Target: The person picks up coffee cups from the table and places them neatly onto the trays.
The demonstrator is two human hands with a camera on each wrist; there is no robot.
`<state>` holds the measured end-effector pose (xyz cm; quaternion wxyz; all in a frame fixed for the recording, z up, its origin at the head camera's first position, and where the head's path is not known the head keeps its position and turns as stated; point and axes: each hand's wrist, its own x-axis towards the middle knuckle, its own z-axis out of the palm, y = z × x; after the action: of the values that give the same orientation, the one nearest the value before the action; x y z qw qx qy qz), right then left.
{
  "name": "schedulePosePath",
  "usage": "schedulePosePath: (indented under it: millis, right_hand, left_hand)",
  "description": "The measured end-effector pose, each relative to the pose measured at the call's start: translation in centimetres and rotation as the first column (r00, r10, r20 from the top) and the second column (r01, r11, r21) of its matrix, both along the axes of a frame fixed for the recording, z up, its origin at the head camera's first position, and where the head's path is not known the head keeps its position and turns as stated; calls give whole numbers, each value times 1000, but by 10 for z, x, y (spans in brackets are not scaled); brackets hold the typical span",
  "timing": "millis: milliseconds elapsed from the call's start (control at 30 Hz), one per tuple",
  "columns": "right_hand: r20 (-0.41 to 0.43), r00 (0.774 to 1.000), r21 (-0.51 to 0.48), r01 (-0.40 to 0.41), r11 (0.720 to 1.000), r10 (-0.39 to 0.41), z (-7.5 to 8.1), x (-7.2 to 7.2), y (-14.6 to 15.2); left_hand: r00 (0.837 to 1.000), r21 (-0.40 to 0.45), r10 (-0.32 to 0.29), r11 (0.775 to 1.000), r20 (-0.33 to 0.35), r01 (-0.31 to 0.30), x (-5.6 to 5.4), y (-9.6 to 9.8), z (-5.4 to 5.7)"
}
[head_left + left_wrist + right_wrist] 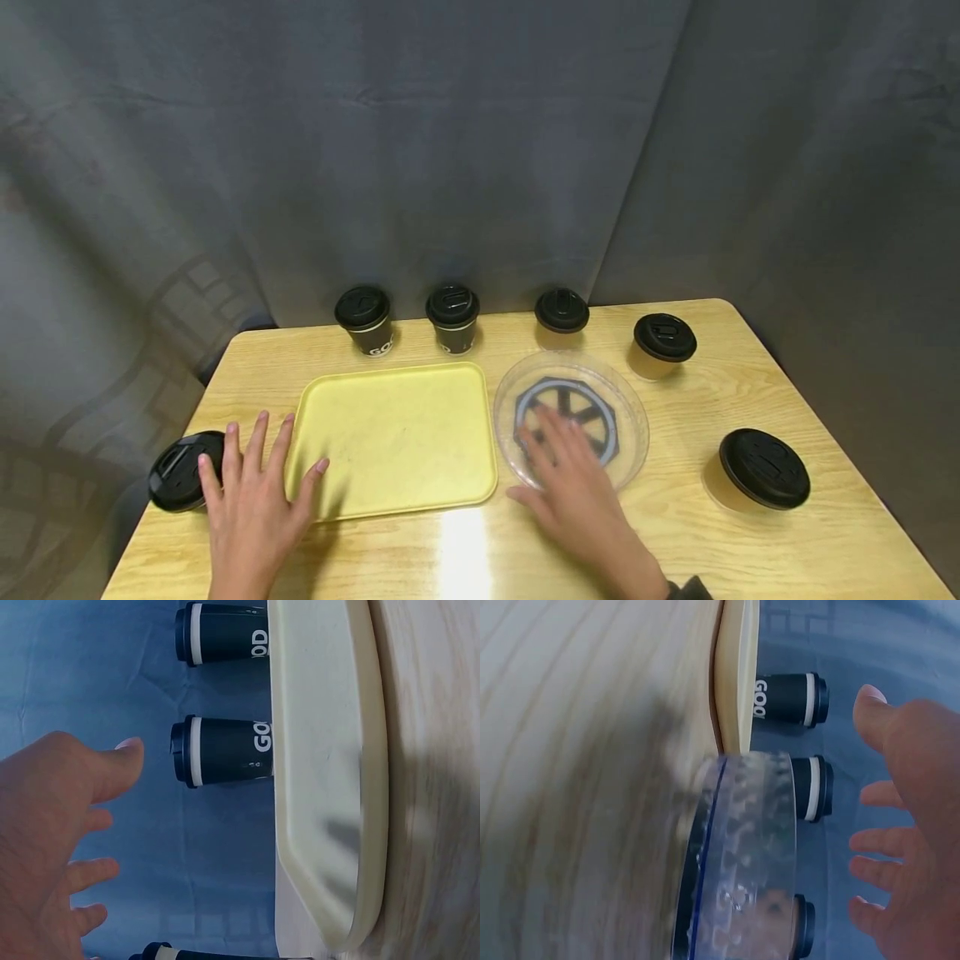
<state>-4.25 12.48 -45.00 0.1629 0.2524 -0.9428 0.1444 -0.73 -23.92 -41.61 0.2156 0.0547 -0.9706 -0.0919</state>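
Observation:
My left hand point(251, 504) hovers with fingers spread at the left edge of a yellow rectangular tray point(397, 442). Its fingertips overlap a black-lidded cup point(176, 479) in the head view, while the left wrist view has the hand raised and holding nothing. Over a clear round plastic dish point(633, 417) with a dark spoked pattern in its base, my right hand point(573, 492) is blurred. The right wrist view puts that hand above the dish's rim point(757, 825), fingers apart and nothing between them.
Two dark paper cups with black lids, a left one point(371, 333) and a right one point(455, 329), stand behind the tray. Brown cups with black lids curve around the dish: one behind point(561, 337), one back right point(652, 362), one front right point(727, 487). A grey curtain point(450, 150) hangs behind the wooden table point(750, 400).

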Motion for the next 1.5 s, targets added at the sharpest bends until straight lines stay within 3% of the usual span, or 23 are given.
schedulePosePath:
  millis: [533, 933, 1500]
  right_hand:
    - [19, 998, 18, -56, 998, 56, -6, 1, -19]
    - [50, 997, 38, -62, 997, 60, -7, 6, -27]
    - [37, 994, 64, -103, 993, 101, -13, 4, -40]
  left_hand:
    - [998, 3, 59, 998, 21, -59, 2, -8, 1]
    - [998, 6, 62, 998, -6, -62, 3, -16, 1]
    - [996, 26, 93, 995, 7, -93, 1, -23, 4]
